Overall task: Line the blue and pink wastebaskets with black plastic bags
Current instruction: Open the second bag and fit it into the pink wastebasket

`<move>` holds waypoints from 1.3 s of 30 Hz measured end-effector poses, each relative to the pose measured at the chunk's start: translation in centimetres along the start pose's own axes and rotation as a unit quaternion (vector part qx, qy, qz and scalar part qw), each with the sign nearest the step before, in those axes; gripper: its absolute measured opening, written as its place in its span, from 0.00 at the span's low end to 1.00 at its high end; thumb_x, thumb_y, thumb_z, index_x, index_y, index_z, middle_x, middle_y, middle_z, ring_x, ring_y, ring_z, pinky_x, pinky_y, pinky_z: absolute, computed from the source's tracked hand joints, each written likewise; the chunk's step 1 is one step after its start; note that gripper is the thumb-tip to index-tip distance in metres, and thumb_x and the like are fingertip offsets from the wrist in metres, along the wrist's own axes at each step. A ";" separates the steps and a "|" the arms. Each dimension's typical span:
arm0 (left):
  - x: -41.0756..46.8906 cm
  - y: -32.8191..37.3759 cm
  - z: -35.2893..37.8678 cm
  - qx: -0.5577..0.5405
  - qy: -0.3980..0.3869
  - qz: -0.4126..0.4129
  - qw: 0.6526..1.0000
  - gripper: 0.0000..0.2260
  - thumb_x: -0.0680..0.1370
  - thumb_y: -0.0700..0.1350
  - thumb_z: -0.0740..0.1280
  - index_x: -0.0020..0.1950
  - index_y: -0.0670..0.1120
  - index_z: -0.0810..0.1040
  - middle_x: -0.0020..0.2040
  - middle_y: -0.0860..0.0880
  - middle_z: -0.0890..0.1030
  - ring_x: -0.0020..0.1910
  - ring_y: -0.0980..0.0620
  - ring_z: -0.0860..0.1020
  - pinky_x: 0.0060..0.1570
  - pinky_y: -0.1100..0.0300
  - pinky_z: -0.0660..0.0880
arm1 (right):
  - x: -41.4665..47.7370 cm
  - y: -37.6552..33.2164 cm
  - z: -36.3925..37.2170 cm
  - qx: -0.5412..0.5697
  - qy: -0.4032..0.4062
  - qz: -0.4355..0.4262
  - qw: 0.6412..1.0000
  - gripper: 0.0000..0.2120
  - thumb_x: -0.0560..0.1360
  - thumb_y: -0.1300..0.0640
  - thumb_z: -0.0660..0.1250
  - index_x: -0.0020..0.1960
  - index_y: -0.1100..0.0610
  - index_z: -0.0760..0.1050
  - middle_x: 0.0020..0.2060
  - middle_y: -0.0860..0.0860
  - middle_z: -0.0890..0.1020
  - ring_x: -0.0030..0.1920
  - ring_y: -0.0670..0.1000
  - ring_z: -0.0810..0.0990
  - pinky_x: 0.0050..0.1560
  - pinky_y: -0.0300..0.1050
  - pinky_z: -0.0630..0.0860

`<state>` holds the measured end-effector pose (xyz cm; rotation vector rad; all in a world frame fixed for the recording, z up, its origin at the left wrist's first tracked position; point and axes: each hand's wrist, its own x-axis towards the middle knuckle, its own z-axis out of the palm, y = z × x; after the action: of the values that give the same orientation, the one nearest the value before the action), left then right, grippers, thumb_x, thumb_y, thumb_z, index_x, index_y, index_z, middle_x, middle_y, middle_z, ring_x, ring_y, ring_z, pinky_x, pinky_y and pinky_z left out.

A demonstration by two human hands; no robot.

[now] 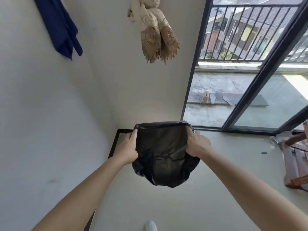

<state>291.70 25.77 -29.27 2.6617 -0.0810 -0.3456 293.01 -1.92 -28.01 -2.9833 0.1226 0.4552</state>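
A black plastic bag (164, 152) is stretched over a wastebasket that I hold up in front of me, above the floor, near the corner of the room. The bag covers the basket completely, so its colour cannot be told. My left hand (127, 147) grips the left side of the bag-covered rim. My right hand (197, 144) grips the right side. The bag's loose edge hangs down in folds below my hands. No other wastebasket shows.
White walls (50, 122) meet in a corner behind the basket. A blue cloth (61, 29) and a beige patterned cloth (158, 30) hang on them. A sliding glass door (260, 84) opens onto a balcony at right. A wooden piece (295, 160) lies at the right edge.
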 end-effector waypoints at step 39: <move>46.6 -26.3 27.6 -0.182 -0.027 -0.170 0.968 0.43 0.75 0.29 0.59 0.78 0.53 0.34 0.67 0.41 0.71 0.48 0.43 0.76 0.45 0.52 0.74 | 52.4 -10.8 33.8 0.419 -0.038 -0.048 0.906 0.33 0.66 0.73 0.54 0.65 0.47 0.62 0.49 0.45 0.75 0.50 0.48 0.74 0.43 0.33 0.72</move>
<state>329.75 32.21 -75.51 2.2928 0.3908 -0.4913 334.10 10.00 -74.66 -2.1104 0.1238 0.3749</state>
